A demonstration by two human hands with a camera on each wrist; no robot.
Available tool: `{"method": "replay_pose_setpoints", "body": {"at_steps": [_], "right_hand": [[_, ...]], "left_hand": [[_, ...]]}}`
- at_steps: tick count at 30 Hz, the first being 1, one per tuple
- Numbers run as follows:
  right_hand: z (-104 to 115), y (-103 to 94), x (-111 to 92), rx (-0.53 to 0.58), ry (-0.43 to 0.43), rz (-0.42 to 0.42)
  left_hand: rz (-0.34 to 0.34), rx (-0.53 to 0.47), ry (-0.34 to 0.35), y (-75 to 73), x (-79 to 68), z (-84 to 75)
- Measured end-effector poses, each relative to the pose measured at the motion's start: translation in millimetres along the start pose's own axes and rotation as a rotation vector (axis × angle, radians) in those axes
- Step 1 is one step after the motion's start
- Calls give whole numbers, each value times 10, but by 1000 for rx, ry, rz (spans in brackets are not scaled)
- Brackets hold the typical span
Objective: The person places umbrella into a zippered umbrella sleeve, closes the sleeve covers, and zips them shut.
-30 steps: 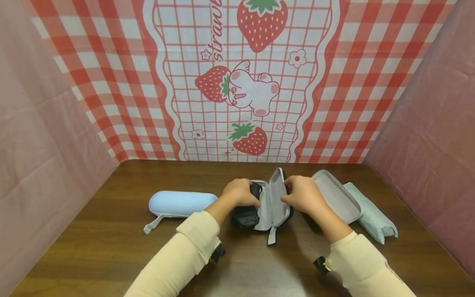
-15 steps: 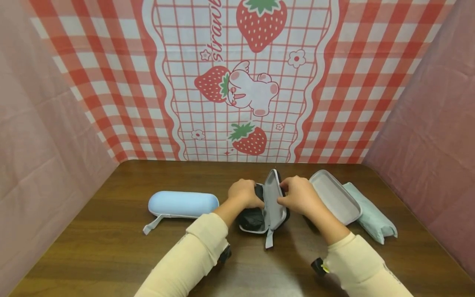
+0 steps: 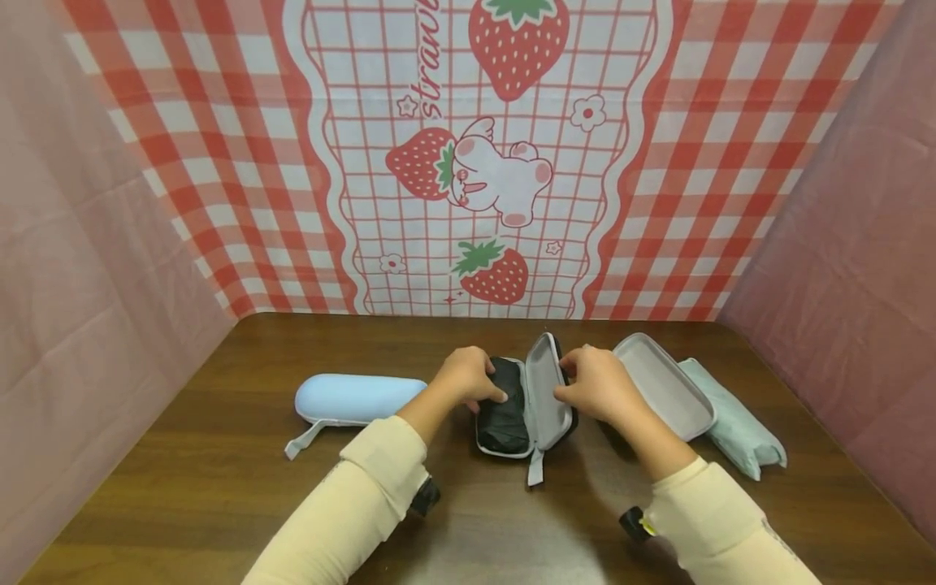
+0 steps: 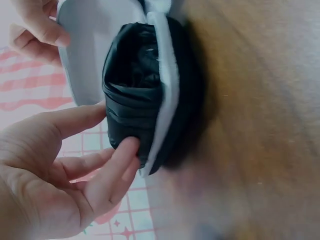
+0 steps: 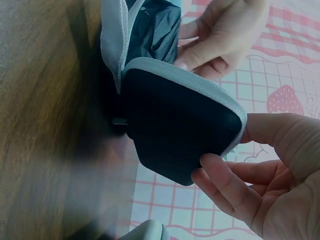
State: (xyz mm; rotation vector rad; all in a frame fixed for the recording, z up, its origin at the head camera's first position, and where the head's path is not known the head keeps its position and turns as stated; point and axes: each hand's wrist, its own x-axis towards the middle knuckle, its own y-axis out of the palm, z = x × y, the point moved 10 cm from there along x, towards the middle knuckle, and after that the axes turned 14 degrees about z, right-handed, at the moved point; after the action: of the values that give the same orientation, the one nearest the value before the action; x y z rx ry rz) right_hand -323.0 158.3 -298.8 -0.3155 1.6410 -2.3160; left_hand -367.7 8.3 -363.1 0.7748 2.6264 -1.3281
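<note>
A brown wooden table holds an open black-and-grey case. The left hand, fingers spread, touches the crinkly black bundle inside; the right hand pinches the lid.

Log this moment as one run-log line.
left hand: touches black bundle; right hand: pinches lid; bundle: in black case; lid: open

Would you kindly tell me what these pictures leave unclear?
Head view: right end of the blue case, behind the left forearm.
Head view: part of the open grey case, behind the right forearm.
Head view: the printed word, cut short by the top edge.
All views: underside of the black bundle, inside the black case.
Right wrist view: the pale thing, cut off by the bottom edge.
</note>
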Motion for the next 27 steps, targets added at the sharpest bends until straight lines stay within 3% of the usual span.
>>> {"method": "replay_pose_setpoints", "body": {"at_steps": [8, 14, 17, 22, 27], "right_hand": [[-4, -2, 14, 7, -15, 2], [2, 12, 23, 12, -8, 8], [-22, 54, 5, 40, -1, 26], [-108, 135, -39, 182, 15, 69], [-214, 197, -57, 367, 44, 90]], "left_hand": [[-23, 12, 48, 61, -17, 34], [-50, -77, 89, 63, -62, 99], [-105, -115, 93, 53, -133, 145], [-203, -52, 69, 49, -310, 180], [-124, -240, 67, 181, -347, 207]]}}
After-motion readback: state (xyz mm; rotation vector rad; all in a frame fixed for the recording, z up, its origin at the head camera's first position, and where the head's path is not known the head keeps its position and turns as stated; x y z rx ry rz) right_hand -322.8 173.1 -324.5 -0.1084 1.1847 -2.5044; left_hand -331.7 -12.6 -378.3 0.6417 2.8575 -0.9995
